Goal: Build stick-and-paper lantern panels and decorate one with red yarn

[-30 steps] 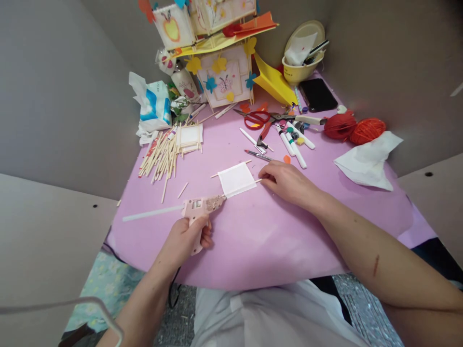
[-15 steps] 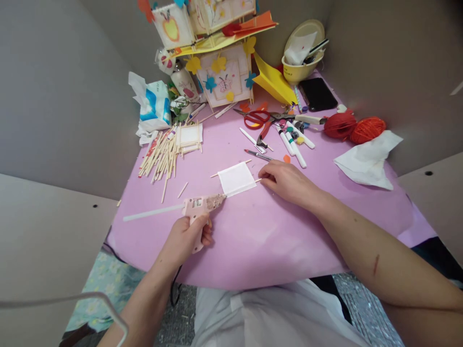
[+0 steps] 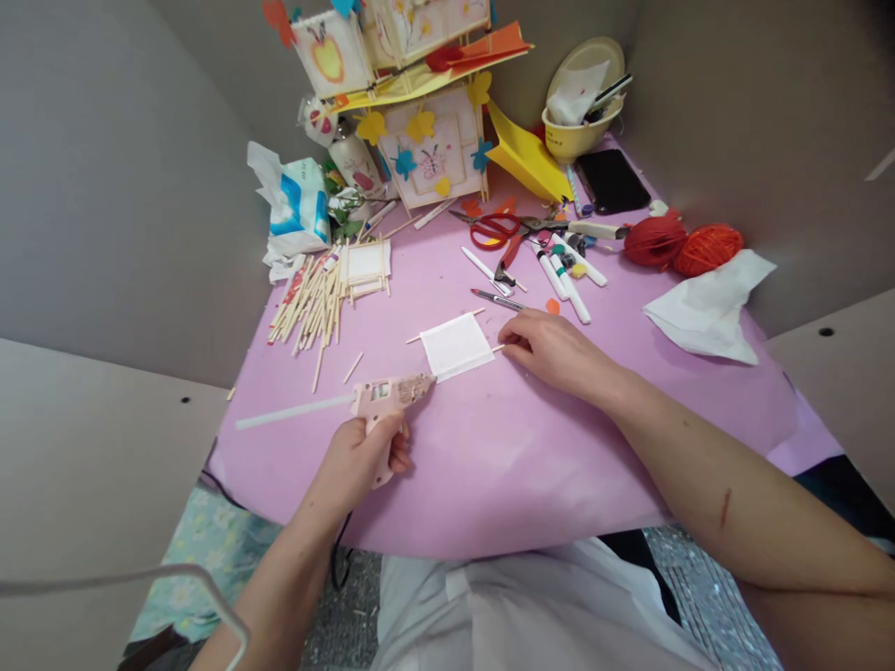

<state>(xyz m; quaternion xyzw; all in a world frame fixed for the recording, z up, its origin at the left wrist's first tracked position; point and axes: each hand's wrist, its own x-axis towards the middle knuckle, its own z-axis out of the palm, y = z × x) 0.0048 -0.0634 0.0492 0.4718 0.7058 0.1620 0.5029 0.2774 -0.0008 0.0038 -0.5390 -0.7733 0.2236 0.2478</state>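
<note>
My left hand (image 3: 372, 449) is wrapped round the handle of a pink hot glue gun (image 3: 381, 399). A long translucent glue stick (image 3: 294, 412) juts from the gun's back end. Its nozzle is at the near left corner of a white fabric or paper panel (image 3: 458, 347) lying on the table. Thin wooden sticks run along the panel's far and near edges and poke out past its sides. With thumb and fingers, my right hand (image 3: 542, 347) pinches the end of the near wooden stick (image 3: 498, 349) at the panel's right. The glue at the nozzle is too small to make out.
Loose wooden sticks (image 3: 311, 303) and a small stick frame (image 3: 364, 266) lie at the left. Behind stands a decorated stick-and-paper house (image 3: 426, 140). Red-handled scissors (image 3: 493, 228), markers (image 3: 574, 296), red yarn (image 3: 709, 250) and a tissue (image 3: 713, 312) are to the right.
</note>
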